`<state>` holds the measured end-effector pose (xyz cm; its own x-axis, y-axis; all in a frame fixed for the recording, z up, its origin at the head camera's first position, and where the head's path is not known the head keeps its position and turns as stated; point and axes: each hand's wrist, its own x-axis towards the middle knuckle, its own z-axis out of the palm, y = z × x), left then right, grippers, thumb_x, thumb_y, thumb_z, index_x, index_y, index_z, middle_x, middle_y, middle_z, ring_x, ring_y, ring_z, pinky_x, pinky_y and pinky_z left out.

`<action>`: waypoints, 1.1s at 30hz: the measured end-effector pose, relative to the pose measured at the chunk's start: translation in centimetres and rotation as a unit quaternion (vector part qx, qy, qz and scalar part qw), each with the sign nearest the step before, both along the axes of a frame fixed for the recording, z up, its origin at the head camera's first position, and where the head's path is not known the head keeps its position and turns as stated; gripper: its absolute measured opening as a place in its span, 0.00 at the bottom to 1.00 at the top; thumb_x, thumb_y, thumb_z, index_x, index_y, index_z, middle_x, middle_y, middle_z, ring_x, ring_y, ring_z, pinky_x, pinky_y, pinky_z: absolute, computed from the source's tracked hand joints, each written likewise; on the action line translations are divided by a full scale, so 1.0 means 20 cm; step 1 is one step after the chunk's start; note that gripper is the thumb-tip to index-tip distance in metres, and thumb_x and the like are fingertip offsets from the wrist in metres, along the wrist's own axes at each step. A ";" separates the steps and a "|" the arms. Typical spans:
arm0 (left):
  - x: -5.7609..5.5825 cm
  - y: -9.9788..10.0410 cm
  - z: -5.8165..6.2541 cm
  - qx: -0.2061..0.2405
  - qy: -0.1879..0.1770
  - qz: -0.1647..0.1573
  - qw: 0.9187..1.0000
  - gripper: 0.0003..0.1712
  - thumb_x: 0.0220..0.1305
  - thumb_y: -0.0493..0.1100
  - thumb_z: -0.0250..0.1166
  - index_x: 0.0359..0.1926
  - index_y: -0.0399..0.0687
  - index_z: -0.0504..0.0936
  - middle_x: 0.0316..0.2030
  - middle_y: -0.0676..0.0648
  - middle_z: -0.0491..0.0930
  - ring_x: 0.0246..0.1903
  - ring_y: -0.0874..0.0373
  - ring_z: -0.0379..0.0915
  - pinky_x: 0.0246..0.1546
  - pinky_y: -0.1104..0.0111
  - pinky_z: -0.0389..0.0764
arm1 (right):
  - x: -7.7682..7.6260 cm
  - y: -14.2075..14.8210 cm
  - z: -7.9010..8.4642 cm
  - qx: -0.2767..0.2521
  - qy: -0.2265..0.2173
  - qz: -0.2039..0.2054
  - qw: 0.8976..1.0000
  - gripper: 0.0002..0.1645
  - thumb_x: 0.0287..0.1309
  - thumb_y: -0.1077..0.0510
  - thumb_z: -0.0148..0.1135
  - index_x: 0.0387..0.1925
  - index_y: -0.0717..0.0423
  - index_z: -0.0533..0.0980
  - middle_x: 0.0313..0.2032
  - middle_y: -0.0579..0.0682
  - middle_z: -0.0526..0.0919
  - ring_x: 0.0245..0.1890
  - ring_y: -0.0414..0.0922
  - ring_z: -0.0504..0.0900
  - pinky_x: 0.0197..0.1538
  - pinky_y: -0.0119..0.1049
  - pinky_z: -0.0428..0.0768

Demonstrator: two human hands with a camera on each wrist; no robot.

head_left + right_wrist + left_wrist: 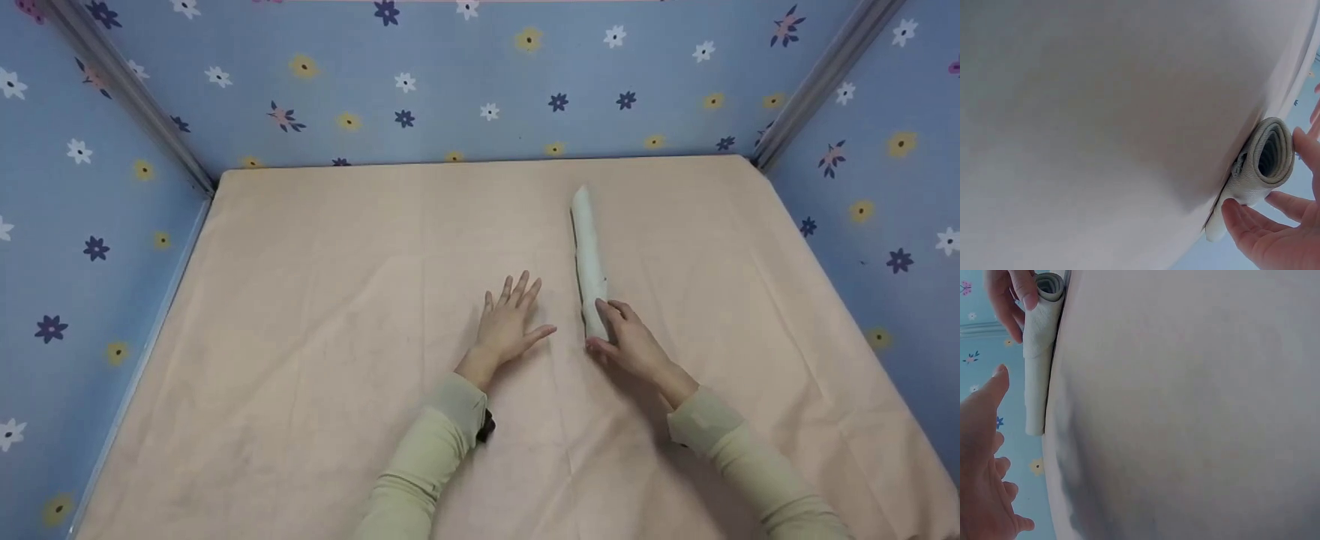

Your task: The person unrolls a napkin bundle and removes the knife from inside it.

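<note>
A pale green rolled-up mat lies lengthwise on the cloth-covered table, right of the middle, pointing away from me. My right hand holds its near end, thumb on one side and fingers on the other. In the right wrist view, the spiral layers of the mat show at its open end, with the thumb and fingertips around it. My left hand is apart from the mat, to its left, with fingers spread over the cloth. The left wrist view shows the mat beyond the left thumb.
A peach cloth with creases covers the table. Blue flowered walls stand at the back and both sides, with grey posts at the far corners.
</note>
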<state>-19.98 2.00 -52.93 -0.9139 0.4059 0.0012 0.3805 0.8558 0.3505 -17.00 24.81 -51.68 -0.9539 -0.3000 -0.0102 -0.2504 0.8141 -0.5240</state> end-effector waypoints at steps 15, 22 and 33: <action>-0.02 0.10 0.00 -0.018 -0.008 -0.031 0.999 0.46 0.56 0.70 0.46 0.69 0.58 0.42 0.68 0.51 0.37 0.66 0.50 0.32 0.61 0.47 0.43 | -0.02 0.04 0.00 -0.010 -0.007 0.017 1.000 0.41 0.52 0.52 0.62 0.63 0.64 0.56 0.57 0.65 0.61 0.55 0.59 0.65 0.56 0.51 0.65; -0.04 0.14 -0.01 -0.034 -0.007 -0.055 0.998 0.46 0.56 0.70 0.44 0.69 0.57 0.41 0.68 0.50 0.37 0.66 0.51 0.33 0.61 0.48 0.45 | -0.03 0.07 0.00 -0.014 -0.012 0.024 1.000 0.40 0.53 0.53 0.61 0.63 0.63 0.57 0.58 0.64 0.62 0.56 0.58 0.64 0.56 0.51 0.64; -0.06 0.20 -0.01 -0.042 -0.017 -0.077 0.996 0.46 0.57 0.69 0.45 0.69 0.56 0.41 0.68 0.50 0.38 0.66 0.50 0.34 0.61 0.48 0.46 | -0.03 0.12 -0.01 -0.041 -0.011 0.034 0.999 0.39 0.53 0.52 0.60 0.62 0.62 0.57 0.58 0.63 0.63 0.57 0.58 0.63 0.57 0.51 0.63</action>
